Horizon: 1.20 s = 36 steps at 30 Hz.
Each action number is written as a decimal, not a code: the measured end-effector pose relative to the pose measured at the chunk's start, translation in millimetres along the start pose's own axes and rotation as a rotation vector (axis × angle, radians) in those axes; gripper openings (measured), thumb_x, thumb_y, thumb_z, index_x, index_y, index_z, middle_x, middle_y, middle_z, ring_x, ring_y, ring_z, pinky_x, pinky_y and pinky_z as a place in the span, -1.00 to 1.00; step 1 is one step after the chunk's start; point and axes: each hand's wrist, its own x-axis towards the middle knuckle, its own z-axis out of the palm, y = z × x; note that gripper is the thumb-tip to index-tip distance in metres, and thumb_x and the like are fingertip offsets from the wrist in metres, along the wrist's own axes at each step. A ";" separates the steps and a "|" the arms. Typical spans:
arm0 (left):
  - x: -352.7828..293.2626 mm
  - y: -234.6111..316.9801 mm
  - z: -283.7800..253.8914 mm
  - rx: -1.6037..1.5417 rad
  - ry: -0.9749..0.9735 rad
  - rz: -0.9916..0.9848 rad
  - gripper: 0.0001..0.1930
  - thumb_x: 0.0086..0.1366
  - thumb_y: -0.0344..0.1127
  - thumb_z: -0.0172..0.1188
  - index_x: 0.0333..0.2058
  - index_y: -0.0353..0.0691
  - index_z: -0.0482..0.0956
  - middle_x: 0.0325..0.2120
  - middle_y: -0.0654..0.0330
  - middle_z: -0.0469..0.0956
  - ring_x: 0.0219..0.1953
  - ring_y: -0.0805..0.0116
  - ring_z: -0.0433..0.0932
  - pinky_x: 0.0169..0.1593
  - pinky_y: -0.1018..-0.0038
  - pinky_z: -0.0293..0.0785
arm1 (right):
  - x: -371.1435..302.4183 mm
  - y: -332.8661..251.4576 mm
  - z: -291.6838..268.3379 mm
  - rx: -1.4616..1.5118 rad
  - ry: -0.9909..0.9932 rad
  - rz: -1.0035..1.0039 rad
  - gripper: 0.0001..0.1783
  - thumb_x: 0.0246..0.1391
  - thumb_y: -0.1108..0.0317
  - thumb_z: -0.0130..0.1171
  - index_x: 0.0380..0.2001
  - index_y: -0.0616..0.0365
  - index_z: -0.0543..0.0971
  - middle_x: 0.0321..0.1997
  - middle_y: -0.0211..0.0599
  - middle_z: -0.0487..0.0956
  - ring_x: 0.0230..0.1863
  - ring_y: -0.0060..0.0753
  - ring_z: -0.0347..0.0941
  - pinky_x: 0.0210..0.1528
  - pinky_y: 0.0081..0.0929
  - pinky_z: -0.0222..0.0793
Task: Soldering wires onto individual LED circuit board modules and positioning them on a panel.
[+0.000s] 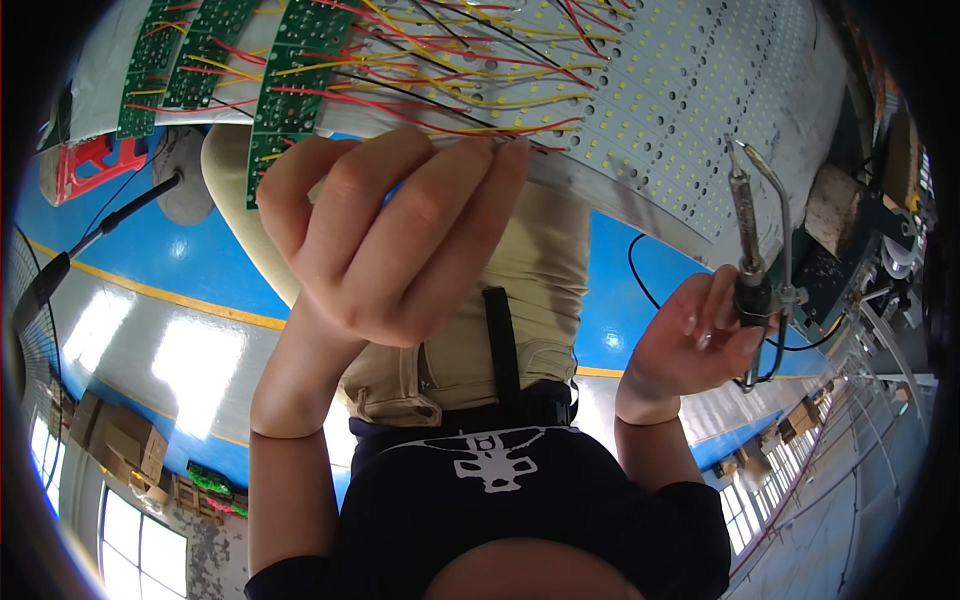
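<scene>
My left hand (390, 225) is closed, its fingers curled and pressed together at the near edge of the white LED panel (650, 150). Red and yellow wires (545, 127) pass right by its fingertips; whether a wire is pinched there is hidden. In my right hand (690, 335) is a soldering iron (746, 225) with a thin curved metal tube (783, 200) clamped alongside. The iron points up and away, its tip over the panel's right part. Green circuit boards (290, 90) lie at the left, with red, yellow and black wires stretching from them over the panel.
A brownish block (832, 210) and a dark metal unit (850, 275) stand right of the panel. A black cable (640, 275) hangs below its edge. At left are a red plastic stool (95, 170) and a fan (40, 290). Cardboard boxes (125, 440) are stacked farther off.
</scene>
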 end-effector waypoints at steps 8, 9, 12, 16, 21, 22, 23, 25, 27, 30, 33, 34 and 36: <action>-1.1 -0.6 8.3 0.006 0.097 0.019 -0.73 -0.21 -0.36 0.19 -0.41 -0.08 0.64 -0.43 0.45 0.48 -0.41 0.52 0.40 -0.23 0.50 0.20 | 46.0 -1.0 13.1 -0.655 0.177 -0.295 -0.71 0.06 0.22 0.03 -0.25 0.19 0.33 -0.52 -0.31 0.37 -0.65 -0.59 0.32 -0.64 -0.71 0.34; -1.1 -0.3 7.7 0.011 0.091 0.017 -0.73 -0.21 -0.36 0.19 -0.41 -0.08 0.64 -0.44 0.45 0.48 -0.41 0.52 0.40 -0.22 0.49 0.20 | 49.4 2.2 12.0 -0.564 0.194 -0.232 -0.72 0.05 0.23 0.00 -0.31 0.23 0.31 -0.52 -0.27 0.36 -0.64 -0.54 0.35 -0.66 -0.64 0.38; 0.8 3.8 -3.5 -0.014 -0.040 -0.030 -0.74 -0.14 -0.36 0.28 -0.35 -0.05 0.66 -0.36 0.49 0.53 -0.36 0.53 0.41 -0.20 0.54 0.24 | 51.1 5.7 18.3 -0.435 0.195 -0.140 -0.73 0.00 0.26 -0.05 -0.46 0.29 0.26 -0.50 -0.21 0.31 -0.62 -0.44 0.41 -0.67 -0.48 0.49; 0.3 3.1 -3.5 -0.011 -0.058 -0.032 -0.74 -0.11 -0.34 0.29 -0.34 -0.05 0.66 -0.34 0.48 0.52 -0.35 0.54 0.41 -0.19 0.53 0.25 | 54.7 14.1 -3.4 -0.640 0.096 -0.422 -0.77 -0.06 0.33 0.00 -0.48 0.27 0.25 -0.47 -0.20 0.32 -0.61 -0.46 0.39 -0.59 -0.44 0.53; -1.5 1.2 4.7 0.003 0.066 -0.006 -0.76 -0.18 -0.36 0.20 -0.41 -0.08 0.64 -0.45 0.46 0.47 -0.40 0.54 0.41 -0.22 0.49 0.20 | 50.7 17.3 -1.9 -0.628 0.126 -0.397 -0.80 -0.11 0.40 0.03 -0.48 0.26 0.25 -0.46 -0.25 0.31 -0.57 -0.53 0.32 -0.56 -0.50 0.48; -1.9 1.1 4.9 0.002 0.063 -0.007 -0.76 -0.18 -0.36 0.20 -0.41 -0.08 0.64 -0.45 0.46 0.47 -0.40 0.54 0.41 -0.22 0.49 0.20 | 50.0 17.4 -0.7 -0.629 0.127 -0.395 -0.80 -0.11 0.40 0.03 -0.48 0.26 0.25 -0.46 -0.25 0.31 -0.57 -0.53 0.32 -0.56 -0.50 0.48; -1.5 1.0 5.2 0.002 0.064 -0.005 -0.76 -0.18 -0.37 0.20 -0.41 -0.07 0.64 -0.45 0.46 0.47 -0.40 0.54 0.41 -0.22 0.49 0.20 | 49.6 16.6 3.0 -0.604 0.122 -0.370 -0.81 -0.11 0.40 0.02 -0.49 0.26 0.25 -0.46 -0.25 0.30 -0.56 -0.53 0.32 -0.55 -0.51 0.46; -0.7 0.9 5.1 0.002 0.063 -0.004 -0.76 -0.17 -0.37 0.20 -0.41 -0.07 0.64 -0.45 0.46 0.47 -0.40 0.54 0.41 -0.22 0.49 0.20 | 48.1 13.6 11.8 -0.579 0.117 -0.345 -0.81 -0.10 0.40 0.01 -0.50 0.26 0.25 -0.45 -0.26 0.30 -0.55 -0.53 0.32 -0.54 -0.52 0.45; -0.7 0.9 4.8 0.004 0.058 0.001 -0.76 -0.17 -0.37 0.20 -0.41 -0.07 0.63 -0.44 0.46 0.47 -0.40 0.54 0.41 -0.22 0.49 0.20 | 45.9 10.3 19.6 -0.490 0.113 -0.242 -0.82 -0.11 0.41 0.01 -0.53 0.28 0.26 -0.44 -0.27 0.30 -0.53 -0.53 0.31 -0.53 -0.52 0.44; -1.4 0.7 4.1 0.015 0.057 0.006 -0.76 -0.17 -0.37 0.20 -0.40 -0.07 0.63 -0.44 0.46 0.47 -0.40 0.55 0.41 -0.23 0.49 0.20 | 48.9 11.9 0.7 -0.668 0.057 -0.343 -0.80 -0.10 0.40 0.00 -0.51 0.29 0.25 -0.45 -0.25 0.29 -0.51 -0.52 0.34 -0.49 -0.51 0.46; -0.8 0.7 3.7 0.016 0.061 0.007 -0.76 -0.17 -0.37 0.20 -0.41 -0.07 0.63 -0.44 0.46 0.47 -0.40 0.55 0.41 -0.23 0.49 0.20 | 50.2 12.5 -7.6 -0.693 0.050 -0.387 -0.76 -0.08 0.39 0.00 -0.41 0.31 0.21 -0.44 -0.21 0.30 -0.50 -0.50 0.37 -0.45 -0.46 0.49; 0.1 1.5 0.9 0.016 0.060 0.007 -0.76 -0.17 -0.37 0.20 -0.41 -0.07 0.63 -0.44 0.46 0.47 -0.40 0.55 0.41 -0.23 0.49 0.20 | 48.4 12.9 -6.7 -0.693 0.050 -0.387 -0.76 -0.08 0.39 0.00 -0.41 0.31 0.21 -0.44 -0.21 0.30 -0.50 -0.50 0.37 -0.45 -0.46 0.49; 2.1 3.6 -6.1 -0.017 -0.068 -0.031 -0.74 -0.10 -0.33 0.29 -0.33 -0.05 0.65 -0.34 0.49 0.51 -0.33 0.54 0.42 -0.16 0.51 0.23 | 44.0 13.6 -3.6 -0.650 0.120 -0.346 -0.70 -0.05 0.37 -0.02 -0.34 0.31 0.17 -0.43 -0.17 0.30 -0.46 -0.46 0.39 -0.39 -0.42 0.51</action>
